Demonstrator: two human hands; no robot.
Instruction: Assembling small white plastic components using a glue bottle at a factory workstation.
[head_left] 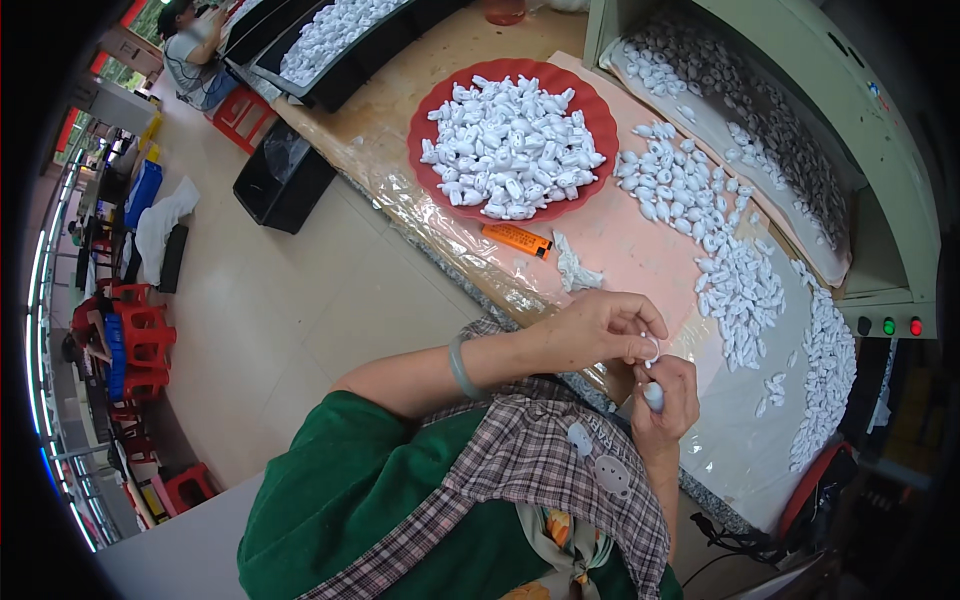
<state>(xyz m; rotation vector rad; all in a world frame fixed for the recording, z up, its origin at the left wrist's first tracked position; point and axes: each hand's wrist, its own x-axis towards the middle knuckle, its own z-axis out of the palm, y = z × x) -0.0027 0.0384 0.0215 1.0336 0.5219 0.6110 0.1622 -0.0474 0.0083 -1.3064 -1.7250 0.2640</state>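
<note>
My left hand [600,328], wearing a pale bangle at the wrist, is closed in a pinch on a small white plastic piece [652,350] near the table's front edge. Just below and touching it, my right hand [672,405] is closed around a slim tool with a rounded whitish end [653,397]. Its tip, at the piece, is hidden by my fingers. Beyond the hands, a red scalloped plate [418,172] bears a heap of small white figure-like parts [515,145]. Loose white parts [740,290] lie spread to the right of my hands.
An orange packet [517,240] and crumpled tissue [577,265] lie before the plate. At right stands a pale green machine housing [780,40] with red and green buttons, more parts inside. Black bins [285,178] are at left; a person [195,60] sits far left.
</note>
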